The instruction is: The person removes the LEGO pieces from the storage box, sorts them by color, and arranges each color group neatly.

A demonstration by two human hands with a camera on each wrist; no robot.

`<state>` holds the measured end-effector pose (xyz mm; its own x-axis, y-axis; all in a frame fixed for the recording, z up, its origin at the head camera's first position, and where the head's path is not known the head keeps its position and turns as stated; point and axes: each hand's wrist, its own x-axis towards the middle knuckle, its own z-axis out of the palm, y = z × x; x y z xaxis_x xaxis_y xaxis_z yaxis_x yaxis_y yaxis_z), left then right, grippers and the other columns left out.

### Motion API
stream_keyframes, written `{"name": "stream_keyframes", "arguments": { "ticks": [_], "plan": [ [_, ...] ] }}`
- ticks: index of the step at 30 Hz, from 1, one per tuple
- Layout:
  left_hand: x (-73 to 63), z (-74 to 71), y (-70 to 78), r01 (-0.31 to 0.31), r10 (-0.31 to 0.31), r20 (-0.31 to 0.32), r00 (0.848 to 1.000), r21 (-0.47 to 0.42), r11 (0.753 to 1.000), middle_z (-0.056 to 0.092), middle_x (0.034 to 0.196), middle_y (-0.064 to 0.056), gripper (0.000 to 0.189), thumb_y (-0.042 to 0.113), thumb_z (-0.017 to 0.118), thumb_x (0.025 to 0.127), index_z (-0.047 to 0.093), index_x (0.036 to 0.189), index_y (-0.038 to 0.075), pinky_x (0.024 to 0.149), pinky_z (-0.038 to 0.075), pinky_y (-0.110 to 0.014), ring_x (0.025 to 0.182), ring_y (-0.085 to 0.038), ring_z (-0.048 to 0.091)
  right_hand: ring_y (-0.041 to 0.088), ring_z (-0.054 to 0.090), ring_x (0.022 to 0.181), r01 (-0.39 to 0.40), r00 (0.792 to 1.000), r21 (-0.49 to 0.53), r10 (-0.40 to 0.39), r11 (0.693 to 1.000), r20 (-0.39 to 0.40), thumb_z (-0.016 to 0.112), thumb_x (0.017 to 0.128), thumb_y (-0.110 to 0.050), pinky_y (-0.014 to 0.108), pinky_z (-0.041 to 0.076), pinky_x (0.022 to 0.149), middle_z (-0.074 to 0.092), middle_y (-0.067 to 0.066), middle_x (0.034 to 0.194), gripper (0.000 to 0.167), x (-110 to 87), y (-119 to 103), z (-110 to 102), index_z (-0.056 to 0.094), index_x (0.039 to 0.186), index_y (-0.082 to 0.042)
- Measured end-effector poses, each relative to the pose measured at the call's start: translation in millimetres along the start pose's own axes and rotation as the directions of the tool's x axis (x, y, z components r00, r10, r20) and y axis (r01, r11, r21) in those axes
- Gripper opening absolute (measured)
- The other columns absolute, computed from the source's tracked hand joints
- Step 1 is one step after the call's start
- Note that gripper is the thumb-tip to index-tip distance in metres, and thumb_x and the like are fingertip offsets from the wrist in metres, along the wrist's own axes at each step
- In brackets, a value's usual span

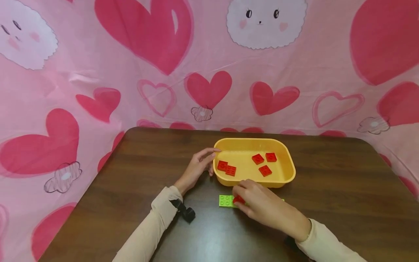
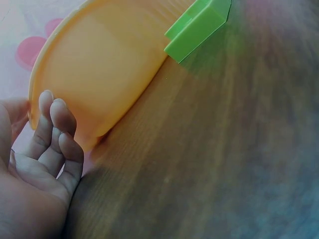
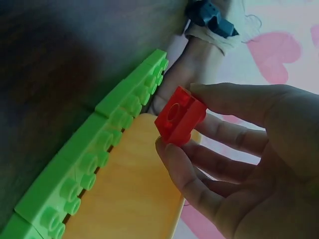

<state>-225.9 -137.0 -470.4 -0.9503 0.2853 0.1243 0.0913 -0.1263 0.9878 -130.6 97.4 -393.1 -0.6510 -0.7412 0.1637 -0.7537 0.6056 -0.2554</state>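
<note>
My right hand (image 1: pixel 262 203) pinches a small red building brick (image 3: pixel 182 115) between thumb and fingertips. In the right wrist view, the brick's hollow underside faces the camera. In the head view the brick is held over a row of light green building bricks (image 1: pixel 225 201), partly covered by the hand. The row's studs show in the right wrist view. My left hand (image 1: pixel 197 168) is at the left end of a yellow tray (image 1: pixel 288 174), fingertips right at its rim, the other fingers loosely bent beside the outer wall (image 2: pixel 94 59).
Several red bricks (image 1: pixel 265 170) lie spread out inside the tray. The tray stands on a dark wooden table (image 1: pixel 334 182), just behind the green row. A pink cloth with hearts (image 1: pixel 209 87) hangs behind the table. A black wrist device (image 1: pixel 186 212) sits on the left sleeve.
</note>
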Motion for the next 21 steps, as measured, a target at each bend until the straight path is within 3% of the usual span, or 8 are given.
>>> {"name": "stream_keyframes", "arguments": {
  "ticks": [7,11,18,21],
  "plan": [
    [0.3,-1.7,2.5,-0.008,0.008,0.012,1.000,0.000,1.000,0.057,0.082,-0.011,0.029,0.023,0.055,0.103,0.063,0.129,0.010,0.054,0.052,-0.027,0.058,-0.017,0.053,0.008,0.052,0.075,0.000,0.997,0.033,0.002,0.999,-0.080,0.084,0.081,-0.017,0.025,0.053,0.068,0.059,-0.006,0.084,0.019,0.6,2.3,-5.6,0.066,0.088,-0.015],
    [1.4,-2.2,2.5,-0.015,0.015,0.010,1.000,0.000,1.000,0.057,0.078,-0.008,0.029,0.024,0.056,0.103,0.064,0.128,0.010,0.054,0.051,-0.027,0.057,-0.017,0.052,0.007,0.052,0.078,0.016,0.996,0.054,-0.012,0.998,-0.086,0.084,0.081,-0.018,0.024,0.053,0.070,0.059,-0.006,0.087,0.020,0.4,-2.6,-4.7,0.067,0.091,-0.015],
    [0.7,-2.1,3.1,-0.012,0.012,0.012,1.000,-0.008,1.000,0.057,0.082,-0.012,0.028,0.023,0.055,0.104,0.064,0.127,0.012,0.053,0.051,-0.027,0.058,-0.018,0.052,0.009,0.057,0.090,0.086,0.996,0.114,-0.089,0.990,0.026,0.078,0.087,-0.017,0.026,0.056,0.082,0.061,-0.003,0.100,0.020,-1.8,-21.8,6.8,0.068,0.104,-0.011],
    [1.2,-1.6,3.6,-0.016,0.016,0.009,1.000,-0.004,1.000,0.056,0.080,-0.012,0.030,0.023,0.055,0.104,0.064,0.129,0.009,0.053,0.051,-0.027,0.057,-0.018,0.052,0.011,0.058,0.094,0.103,0.993,0.082,-0.108,0.991,0.057,0.076,0.090,-0.017,0.027,0.056,0.083,0.062,-0.001,0.103,0.020,-2.3,-27.8,12.8,0.068,0.107,-0.010]
  ]
}}
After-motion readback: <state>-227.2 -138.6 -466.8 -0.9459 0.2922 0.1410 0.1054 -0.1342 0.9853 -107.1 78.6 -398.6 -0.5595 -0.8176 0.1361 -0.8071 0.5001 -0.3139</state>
